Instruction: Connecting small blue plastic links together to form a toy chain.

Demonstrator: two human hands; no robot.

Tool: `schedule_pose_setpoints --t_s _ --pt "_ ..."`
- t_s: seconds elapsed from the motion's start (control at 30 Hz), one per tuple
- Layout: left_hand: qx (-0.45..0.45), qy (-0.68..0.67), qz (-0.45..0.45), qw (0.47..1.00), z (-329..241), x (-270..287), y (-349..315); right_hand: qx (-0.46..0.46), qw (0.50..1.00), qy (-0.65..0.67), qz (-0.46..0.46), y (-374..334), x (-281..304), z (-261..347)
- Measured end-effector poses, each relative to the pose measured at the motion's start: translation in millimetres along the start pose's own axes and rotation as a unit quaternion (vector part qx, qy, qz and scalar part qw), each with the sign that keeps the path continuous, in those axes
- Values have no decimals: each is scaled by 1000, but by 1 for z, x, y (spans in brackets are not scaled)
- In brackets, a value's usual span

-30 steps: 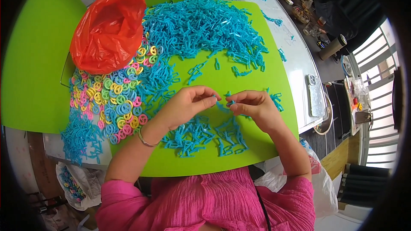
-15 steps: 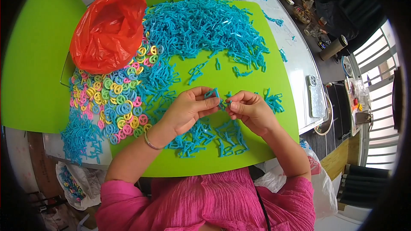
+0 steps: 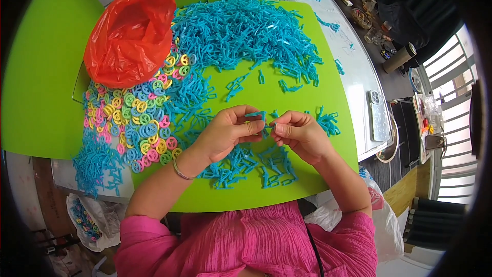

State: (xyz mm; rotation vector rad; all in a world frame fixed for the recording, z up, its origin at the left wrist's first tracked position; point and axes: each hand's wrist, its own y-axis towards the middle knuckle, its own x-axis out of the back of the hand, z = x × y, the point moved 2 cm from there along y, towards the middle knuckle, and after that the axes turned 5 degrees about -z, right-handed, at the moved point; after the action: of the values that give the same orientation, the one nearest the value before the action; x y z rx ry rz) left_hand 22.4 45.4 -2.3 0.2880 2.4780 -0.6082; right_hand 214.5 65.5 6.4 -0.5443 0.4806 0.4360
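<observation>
One blue plastic piece (image 3: 255,115) above green surface (image 3: 330,164), clamped in grip of left hand (image 3: 225,131). Right hand (image 3: 302,134): thumb and finger together just beside it, contents too small to tell. Best: light steady pinch, piece squared up, no bending.

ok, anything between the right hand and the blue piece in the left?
Nothing visible. The left hand pinches the blue piece; the right hand's fingertips are close beside it. Too small to tell whether they touch.
</observation>
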Motion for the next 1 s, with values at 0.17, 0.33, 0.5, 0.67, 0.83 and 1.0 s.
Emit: schedule_pose_setpoints --t_s 0.17,0.33,0.5,0.67,0.83,1.0 --pt "-4 13 -6 1000 3 3 1 62 990 -123 -19 -4 -8 2" --pt "-172 251 -33 952 -6 1 -2 142 953 -260 -62 -7 -11 -8" --pt "-119 171 19 978 -2 6 0 68 996 -54 -18 -6 -9 -13" --pt "-117 26 10 993 13 -1 -2 198 962 -180 -62 -16 -17 0" --pt "-85 -128 2 988 19 -10 1 184 971 -129 -76 -7 -11 1" --pt "-114 -77 -46 989 19 -12 -2 208 965 -141 -73 -8 -15 -3"
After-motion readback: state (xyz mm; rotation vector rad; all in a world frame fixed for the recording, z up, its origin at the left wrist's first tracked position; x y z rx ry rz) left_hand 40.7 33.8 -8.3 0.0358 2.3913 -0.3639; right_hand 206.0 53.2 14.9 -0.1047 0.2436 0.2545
